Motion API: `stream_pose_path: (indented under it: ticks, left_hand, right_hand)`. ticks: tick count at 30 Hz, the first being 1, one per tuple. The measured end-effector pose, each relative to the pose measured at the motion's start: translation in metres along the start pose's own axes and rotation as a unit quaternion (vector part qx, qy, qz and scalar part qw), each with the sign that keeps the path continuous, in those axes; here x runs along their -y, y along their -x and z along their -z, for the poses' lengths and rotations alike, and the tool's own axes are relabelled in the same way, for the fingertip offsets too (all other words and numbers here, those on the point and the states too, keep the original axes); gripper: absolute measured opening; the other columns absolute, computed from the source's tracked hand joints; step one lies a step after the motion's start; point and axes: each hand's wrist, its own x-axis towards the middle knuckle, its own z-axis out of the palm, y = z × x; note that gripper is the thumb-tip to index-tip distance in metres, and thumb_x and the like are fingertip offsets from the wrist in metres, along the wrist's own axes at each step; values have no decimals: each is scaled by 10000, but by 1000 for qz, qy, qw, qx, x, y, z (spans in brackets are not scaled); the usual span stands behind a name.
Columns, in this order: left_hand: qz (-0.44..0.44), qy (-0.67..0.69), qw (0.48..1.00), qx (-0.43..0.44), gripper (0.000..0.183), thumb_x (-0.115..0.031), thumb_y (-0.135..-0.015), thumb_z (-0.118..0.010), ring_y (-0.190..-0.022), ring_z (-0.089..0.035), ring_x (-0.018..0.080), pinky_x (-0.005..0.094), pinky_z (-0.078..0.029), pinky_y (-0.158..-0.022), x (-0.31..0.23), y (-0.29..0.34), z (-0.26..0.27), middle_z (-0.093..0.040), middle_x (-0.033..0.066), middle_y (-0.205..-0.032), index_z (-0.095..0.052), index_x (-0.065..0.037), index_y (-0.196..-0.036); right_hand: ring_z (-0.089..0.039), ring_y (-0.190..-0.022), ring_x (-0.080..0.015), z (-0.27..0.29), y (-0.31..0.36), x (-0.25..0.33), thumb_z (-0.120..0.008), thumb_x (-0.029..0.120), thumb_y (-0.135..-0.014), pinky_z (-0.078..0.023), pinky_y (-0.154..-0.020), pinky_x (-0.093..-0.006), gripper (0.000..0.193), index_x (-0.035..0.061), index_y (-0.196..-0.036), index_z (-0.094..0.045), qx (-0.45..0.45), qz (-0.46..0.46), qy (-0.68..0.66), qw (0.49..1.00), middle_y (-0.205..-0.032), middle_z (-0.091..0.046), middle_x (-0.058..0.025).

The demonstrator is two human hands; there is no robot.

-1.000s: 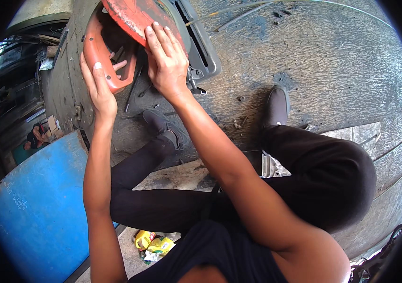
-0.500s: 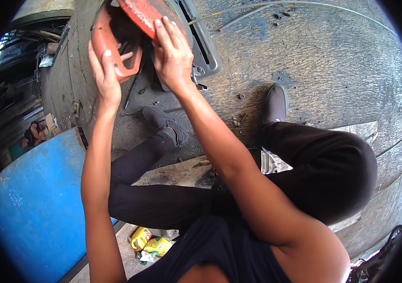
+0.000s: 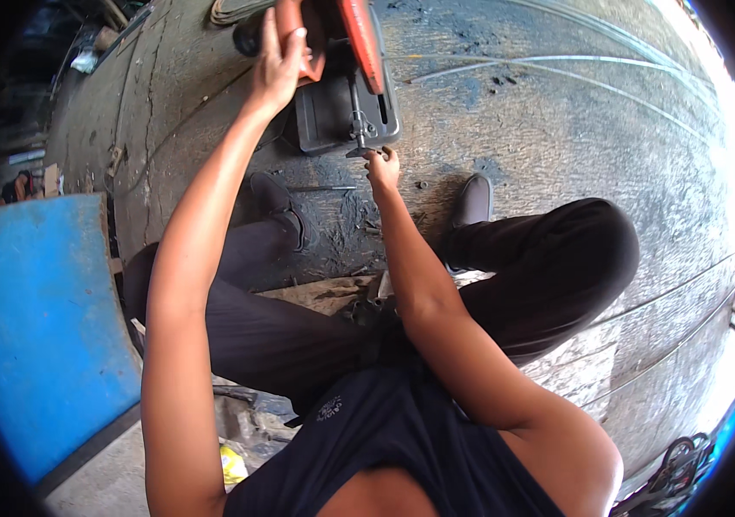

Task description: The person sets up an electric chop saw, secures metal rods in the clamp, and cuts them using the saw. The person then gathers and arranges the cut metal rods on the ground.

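Note:
In front of me stands a cut-off saw with an orange handle (image 3: 314,67), a red blade guard (image 3: 362,43) and a dark grey base (image 3: 323,121). My left hand (image 3: 277,76) is closed on the handle, its thumb on the near side and its other fingers partly hidden. From the base's near end sticks out a metal clamp screw (image 3: 356,112) with a crank (image 3: 356,153). Pinched at the crank's right end are the fingers of my right hand (image 3: 383,168). The saw's upper part runs out of view at the top.
A thin metal rod (image 3: 320,188) lies between my shoes, near dark grime. Long thin rods (image 3: 548,62) stretch across the worn floor at the far right. On the left stands a blue panel (image 3: 49,319). A coiled cable (image 3: 236,10) sits at the top.
My right hand has left the red guard and come down to the clamp crank. My left hand stays on the handle. The saw now appears higher and further right in view.

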Motion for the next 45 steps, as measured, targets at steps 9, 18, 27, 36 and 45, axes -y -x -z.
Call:
stream_pose_path:
  ticks: [9, 18, 27, 36, 45]
  left_hand:
    - [24, -203, 976, 72, 802, -592, -960, -393, -1044, -626, 429, 448, -488, -897, -1, 10, 32, -617, 297, -1133, -60, -135, -1530]
    - [-86, -194, 970, 115, 710, -629, -972, -274, -1039, -617, 409, 430, -450, -920, 40, 1, 43, -661, 258, -991, -338, -96, -1435]
    - [-1, -117, 973, 197, 805, -680, -938, -294, -1086, -612, 355, 411, -452, -937, 24, -1, 48, -658, 202, -1088, -260, -88, -1482]
    - [-1, -18, 982, 187, 820, -704, -929, -281, -1124, -598, 302, 423, -443, -957, 9, 8, 57, -624, 166, -1202, -554, -8, -1265]
    - [14, -78, 979, 186, 806, -684, -945, -241, -1121, -594, 339, 416, -436, -968, 14, 16, 57, -648, 200, -1150, -630, -16, -1173]
  right_hand:
    - [-678, -855, -238, 20, 29, 20, -596, 163, -850, -508, -749, -362, 260, 45, -1082, -591, 163, -113, -41, 979, -993, -639, -74]
    - [-663, -986, -300, 19, 37, 32, -578, 110, -899, -548, -820, -374, 366, -25, -1234, -523, 155, -82, -161, 971, -1134, -618, -150]
    - [-661, -988, -331, 12, 27, 15, -573, 55, -921, -570, -816, -392, 260, -43, -1157, -528, 141, -63, -196, 968, -1092, -625, -189]
    - [-639, -1032, -348, 0, 35, 12, -610, 128, -924, -550, -863, -423, 310, -38, -1170, -517, 138, -103, -246, 954, -1167, -611, -206]
    - [-625, -1025, -266, -10, -12, -48, -534, 144, -990, -557, -848, -299, 323, -46, -1240, -455, 116, -272, -486, 822, -1138, -600, -184]
